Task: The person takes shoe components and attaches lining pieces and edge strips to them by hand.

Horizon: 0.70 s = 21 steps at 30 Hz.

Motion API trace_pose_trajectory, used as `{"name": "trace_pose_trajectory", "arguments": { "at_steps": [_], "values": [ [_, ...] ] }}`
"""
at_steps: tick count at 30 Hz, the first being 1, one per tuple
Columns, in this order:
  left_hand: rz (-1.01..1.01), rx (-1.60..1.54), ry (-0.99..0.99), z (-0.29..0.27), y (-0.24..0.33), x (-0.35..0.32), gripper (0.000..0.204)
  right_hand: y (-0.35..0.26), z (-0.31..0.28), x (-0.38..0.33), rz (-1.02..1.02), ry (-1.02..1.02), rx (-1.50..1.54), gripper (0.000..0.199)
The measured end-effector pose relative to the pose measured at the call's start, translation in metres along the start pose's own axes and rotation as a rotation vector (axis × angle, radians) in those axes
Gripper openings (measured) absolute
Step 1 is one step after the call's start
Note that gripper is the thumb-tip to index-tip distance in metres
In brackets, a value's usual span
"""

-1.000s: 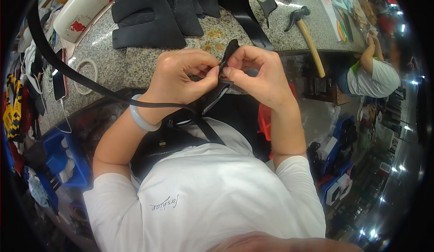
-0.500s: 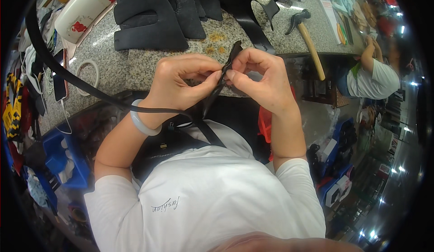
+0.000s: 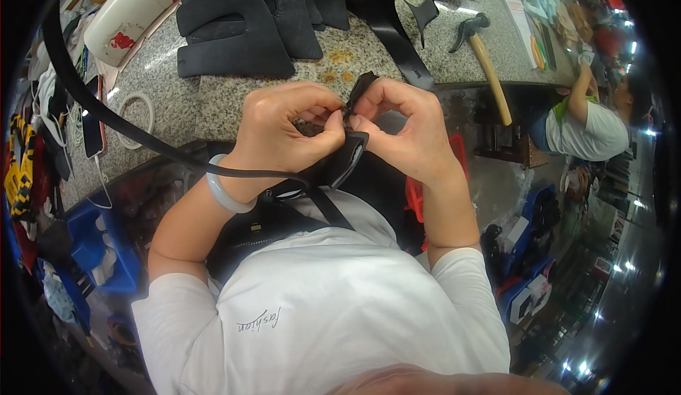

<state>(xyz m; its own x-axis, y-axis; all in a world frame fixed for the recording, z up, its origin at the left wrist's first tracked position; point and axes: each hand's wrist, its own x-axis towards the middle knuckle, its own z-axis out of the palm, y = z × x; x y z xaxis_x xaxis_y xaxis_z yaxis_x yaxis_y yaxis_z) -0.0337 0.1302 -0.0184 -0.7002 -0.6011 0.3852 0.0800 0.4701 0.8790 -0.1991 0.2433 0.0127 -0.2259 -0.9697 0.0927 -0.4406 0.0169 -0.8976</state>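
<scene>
Close in front of my body, at the bench edge, both hands pinch a glossy black leather piece (image 3: 350,157). My left hand (image 3: 280,129) is closed, thumb against fingertips, on its left side. Opposite it, my right hand (image 3: 411,132) is closed on the same piece, fingertips almost meeting the left ones. One end of the leather sticks up above the fingers, and a folded flap hangs beneath them. The fingers hide its gathered middle. Flat black cut pieces (image 3: 237,37) lie on the bench beyond my hands, with a curved black strip (image 3: 397,40) to their right.
A wooden-handled hammer (image 3: 491,79) overhangs the edge of the speckled stone bench (image 3: 454,62). A phone (image 3: 93,122) and coiled white cable (image 3: 137,120) lie left, near a white container (image 3: 131,15). A black strap (image 3: 135,136) crosses my left forearm. Another person (image 3: 585,129) works at right.
The leather piece has turned and bent between my fingers; its lower flap now spreads toward my right hand. Both hands stay in nearly the same place. The other person's arms have shifted.
</scene>
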Motion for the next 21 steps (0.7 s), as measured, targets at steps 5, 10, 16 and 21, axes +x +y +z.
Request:
{"name": "trace_pose_trajectory", "arguments": {
  "at_steps": [5, 10, 16, 21],
  "values": [
    [0.079, 0.04, 0.044, 0.002, -0.002, -0.001, 0.011, -0.001, 0.003, 0.0, -0.005, 0.0, 0.017, 0.015],
    [0.069, 0.009, 0.043, 0.004, -0.004, -0.002, 0.01, -0.001, 0.006, 0.001, 0.007, -0.016, 0.034, 0.012],
    [0.023, -0.095, 0.013, 0.0, -0.011, -0.004, 0.011, -0.001, 0.004, -0.001, -0.011, -0.004, 0.082, 0.012],
    [-0.076, -0.2, -0.021, -0.001, 0.002, -0.002, 0.012, 0.001, 0.001, 0.005, -0.07, 0.133, -0.041, 0.013]
  ]
}}
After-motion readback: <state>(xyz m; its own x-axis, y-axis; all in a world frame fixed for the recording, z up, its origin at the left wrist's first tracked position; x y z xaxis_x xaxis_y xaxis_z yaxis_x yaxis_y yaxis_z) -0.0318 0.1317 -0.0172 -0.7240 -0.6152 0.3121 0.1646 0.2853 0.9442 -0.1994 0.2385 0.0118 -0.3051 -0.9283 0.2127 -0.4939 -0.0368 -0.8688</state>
